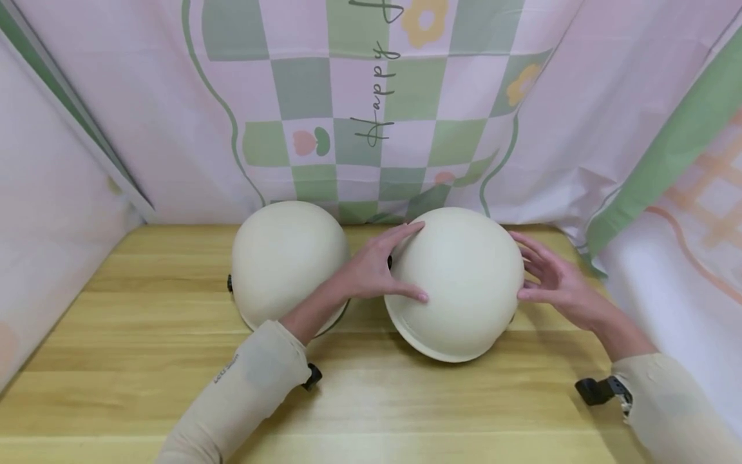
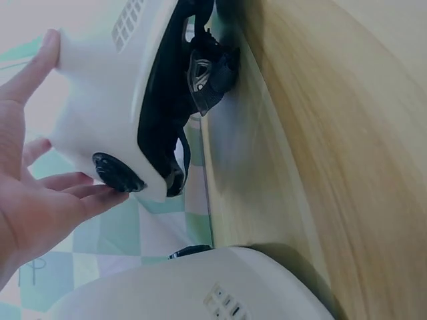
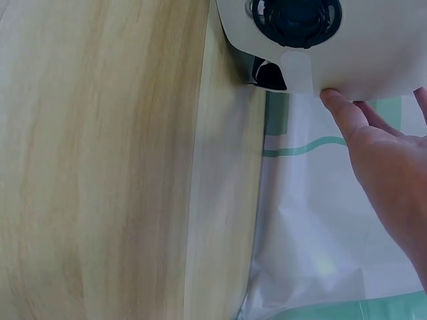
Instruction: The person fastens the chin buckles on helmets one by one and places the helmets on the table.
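Note:
A cream helmet [image 1: 458, 290] is held between both hands, dome up and slightly tilted. My left hand [image 1: 373, 264] grips its left side, thumb on the front of the shell and fingers spread toward the back. In the left wrist view, those fingers lie by a round black knob [image 2: 117, 172], and a black strap with a buckle [image 2: 207, 77] hangs from the dark lining toward the table. On the other side, my right hand [image 1: 551, 283] holds the shell with thumb and fingertips. A large black round fitting [image 3: 297, 20] shows there in the right wrist view.
A second cream helmet [image 1: 286, 258] sits dome up to the left, partly behind my left forearm. Both are on a wood-grain table [image 1: 371, 412]. A patterned curtain [image 1: 359, 96] hangs along the table's back edge, with more cloth at both sides.

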`<state>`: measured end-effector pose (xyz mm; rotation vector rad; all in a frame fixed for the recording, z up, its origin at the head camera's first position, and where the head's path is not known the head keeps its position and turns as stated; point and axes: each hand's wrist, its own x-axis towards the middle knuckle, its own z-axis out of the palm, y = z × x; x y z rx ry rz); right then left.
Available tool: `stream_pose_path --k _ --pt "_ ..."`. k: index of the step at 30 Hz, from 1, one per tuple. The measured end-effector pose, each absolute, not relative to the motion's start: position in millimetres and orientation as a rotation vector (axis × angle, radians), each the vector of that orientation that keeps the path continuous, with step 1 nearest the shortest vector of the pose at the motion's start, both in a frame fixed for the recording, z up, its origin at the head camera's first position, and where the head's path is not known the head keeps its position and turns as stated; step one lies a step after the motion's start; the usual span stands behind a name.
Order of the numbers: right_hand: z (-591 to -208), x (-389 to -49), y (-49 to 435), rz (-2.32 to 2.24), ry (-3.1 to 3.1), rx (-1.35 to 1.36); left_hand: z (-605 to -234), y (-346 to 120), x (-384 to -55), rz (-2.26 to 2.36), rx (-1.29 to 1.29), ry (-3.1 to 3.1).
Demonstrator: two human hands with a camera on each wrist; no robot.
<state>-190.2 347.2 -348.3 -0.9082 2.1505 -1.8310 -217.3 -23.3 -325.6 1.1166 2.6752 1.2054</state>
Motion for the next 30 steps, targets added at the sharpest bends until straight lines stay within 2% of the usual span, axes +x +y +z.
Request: stream_pose_path --k 14,30 --pt "-346.5 -192.8 339.7 -1.79 2.282 -0.784 -333.6 -23.0 -223.8 1.142 1.091 2.664" --pt "-343.4 -199.2 340.0 -1.648 2.371 -0.852 -346.6 -15.3 -225.6 1.165 1.026 2.715"
